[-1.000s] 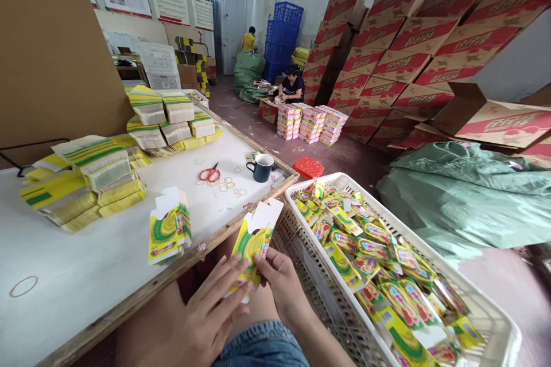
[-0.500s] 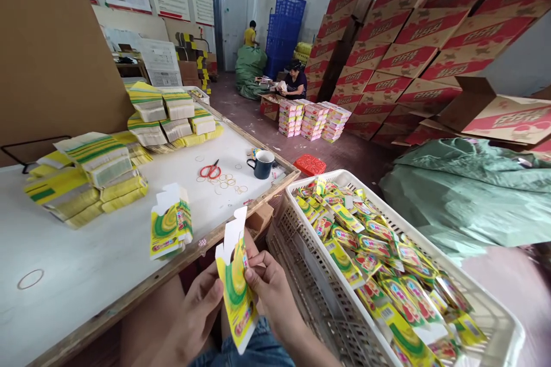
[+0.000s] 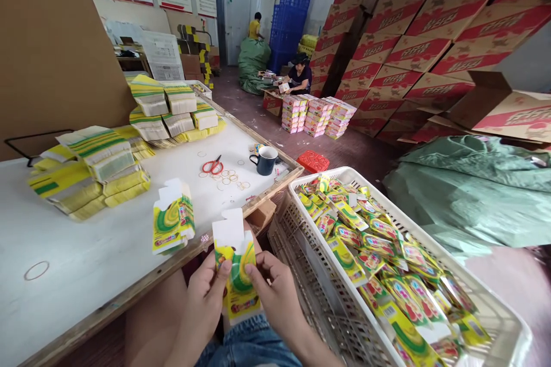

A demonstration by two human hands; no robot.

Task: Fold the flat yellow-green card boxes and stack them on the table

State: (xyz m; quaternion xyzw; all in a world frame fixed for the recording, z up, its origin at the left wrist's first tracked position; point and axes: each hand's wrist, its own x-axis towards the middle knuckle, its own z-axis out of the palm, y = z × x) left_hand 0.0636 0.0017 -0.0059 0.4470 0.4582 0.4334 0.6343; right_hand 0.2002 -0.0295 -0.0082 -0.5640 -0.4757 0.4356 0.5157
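Between my two hands is a small yellow-and-green printed carton (image 3: 241, 275), held above my lap with its white flaps sticking up at the top. My left hand (image 3: 205, 292) grips its left edge, thumb on the front face. On the right edge, my right hand (image 3: 275, 287) pinches it with thumb and fingers. A short stack of flat cartons (image 3: 172, 221) of the same print stands on the white table (image 3: 107, 252), left of my hands. To my right, a white plastic crate (image 3: 297, 206) holds many folded cartons (image 3: 383, 252).
Bundled carton blanks (image 3: 99, 160) are piled at the table's left. Red-handled scissors (image 3: 213, 166), rubber bands (image 3: 232, 176) and a dark mug (image 3: 264, 161) lie toward its far right corner. Stacked brown boxes (image 3: 387, 57) line the right wall; a person (image 3: 299, 75) sits behind pink packs (image 3: 318, 116).
The carton has turned so its printed front faces me, and its top flaps stand wider. My left hand has shifted up along its edge. The seated person's hands have moved.
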